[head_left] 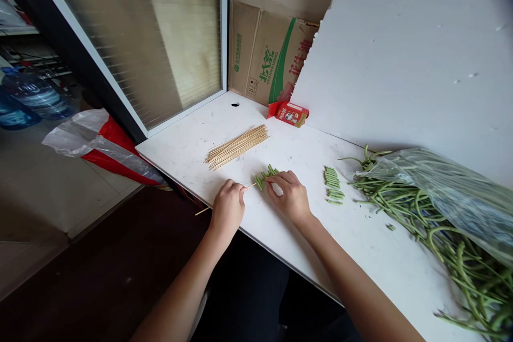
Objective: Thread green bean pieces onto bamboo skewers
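My left hand [228,204] is closed around a thin wooden skewer [251,186], whose back end sticks out past the table's front edge. Cut green bean pieces [259,181] sit at the skewer's far end. My right hand [289,193] pinches at that end with thumb and forefinger; the fingers partly hide whether they grip a bean piece or the skewer tip. Just beyond the hands lies a bundle of bamboo skewers [237,147]. To the right, a row of short cut bean pieces [332,181] rests on the white table [296,246].
Long green beans [425,216] spill from a clear plastic bag [452,181] on the right. A small red box [292,114] and a cardboard carton [266,56] stand at the back. A framed glass panel [160,32] rises at the left; a white board [409,53] leans at right.
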Action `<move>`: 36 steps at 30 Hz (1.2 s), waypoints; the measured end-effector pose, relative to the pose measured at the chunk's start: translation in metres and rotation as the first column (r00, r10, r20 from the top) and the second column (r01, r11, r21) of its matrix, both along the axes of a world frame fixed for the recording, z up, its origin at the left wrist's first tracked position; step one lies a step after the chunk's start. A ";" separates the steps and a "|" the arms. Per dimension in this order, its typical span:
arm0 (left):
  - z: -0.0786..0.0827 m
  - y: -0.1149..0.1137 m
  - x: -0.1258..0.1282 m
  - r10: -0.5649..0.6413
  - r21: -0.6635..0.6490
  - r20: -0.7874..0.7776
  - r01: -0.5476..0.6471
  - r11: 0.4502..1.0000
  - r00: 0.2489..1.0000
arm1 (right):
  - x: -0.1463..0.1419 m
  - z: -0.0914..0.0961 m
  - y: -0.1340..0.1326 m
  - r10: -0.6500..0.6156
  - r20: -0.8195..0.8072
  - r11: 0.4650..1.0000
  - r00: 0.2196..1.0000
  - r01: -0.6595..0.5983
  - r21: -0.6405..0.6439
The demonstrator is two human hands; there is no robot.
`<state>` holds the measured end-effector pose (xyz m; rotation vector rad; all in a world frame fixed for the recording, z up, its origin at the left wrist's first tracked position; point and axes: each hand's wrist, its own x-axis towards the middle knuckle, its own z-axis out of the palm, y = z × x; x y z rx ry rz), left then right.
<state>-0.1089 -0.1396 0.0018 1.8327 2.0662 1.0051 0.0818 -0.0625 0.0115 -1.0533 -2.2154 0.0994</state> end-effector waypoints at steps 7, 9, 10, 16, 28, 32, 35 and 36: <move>0.001 -0.001 0.002 -0.008 0.000 0.007 0.008 1.000 1.000 | 0.002 0.004 -0.001 0.043 0.032 0.999 0.999 -0.043 0.021; 0.001 -0.001 0.002 -0.008 -0.001 0.012 0.008 1.000 1.000 | 0.003 0.005 -0.001 0.057 0.042 0.998 0.997 -0.058 0.024; 0.001 -0.001 0.002 -0.008 -0.004 0.014 0.008 1.000 1.000 | 0.003 0.005 -0.001 0.061 0.045 0.998 0.997 -0.062 0.024; 0.002 -0.002 0.003 -0.002 -0.026 0.016 0.002 1.000 1.000 | 0.003 0.005 -0.004 0.056 0.044 0.997 0.997 -0.058 0.049; 0.002 -0.001 0.004 -0.002 -0.029 0.026 0.002 1.000 1.000 | 0.004 -0.003 -0.003 0.048 0.024 0.997 0.999 -0.049 0.052; 0.001 -0.001 0.004 -0.005 -0.024 0.032 0.006 1.000 0.999 | 0.007 -0.003 -0.006 0.036 0.010 0.999 0.999 -0.037 0.038; 0.001 -0.001 0.005 -0.007 -0.018 0.035 0.007 1.000 0.999 | 0.008 -0.002 -0.007 0.024 0.011 0.999 1.000 -0.024 0.035; 0.001 -0.001 0.005 -0.008 -0.019 0.036 0.009 1.000 0.999 | 0.008 -0.001 -0.007 0.020 0.009 0.999 1.000 -0.021 0.034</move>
